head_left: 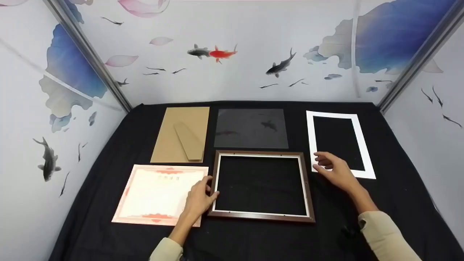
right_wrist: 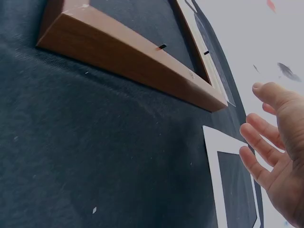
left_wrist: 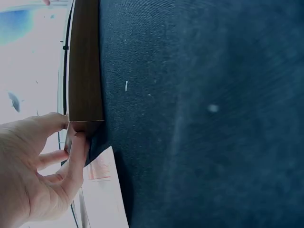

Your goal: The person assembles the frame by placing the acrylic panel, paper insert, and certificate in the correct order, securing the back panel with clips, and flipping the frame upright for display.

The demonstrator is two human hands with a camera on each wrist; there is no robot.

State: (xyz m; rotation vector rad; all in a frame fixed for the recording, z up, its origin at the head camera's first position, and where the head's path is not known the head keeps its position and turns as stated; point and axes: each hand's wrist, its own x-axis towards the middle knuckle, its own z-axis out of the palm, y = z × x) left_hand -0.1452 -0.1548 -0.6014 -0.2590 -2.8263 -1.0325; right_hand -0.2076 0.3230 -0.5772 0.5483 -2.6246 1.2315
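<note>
A brown wooden picture frame (head_left: 261, 216) with a pale inner lip lies face down on the black cloth, small dark tabs along its inner edge. My left hand (head_left: 198, 198) grips its left side, thumb over the top and fingers against the outer face; the left wrist view has this hand at a frame corner (left_wrist: 85, 111). To the right, my right hand (head_left: 337, 172) hovers over the near left part of a white mat (head_left: 368, 152), fingers loosely bent and holding nothing. In the right wrist view the spread fingers (right_wrist: 259, 142) appear beside the mat.
A certificate (head_left: 156, 195) with a red patterned border lies left of the frame, partly under my left forearm. Behind are a tan backing board (head_left: 163, 141) with a stand leg and a clear reflective sheet (head_left: 250, 130). Printed white panels (head_left: 232, 83) enclose the table.
</note>
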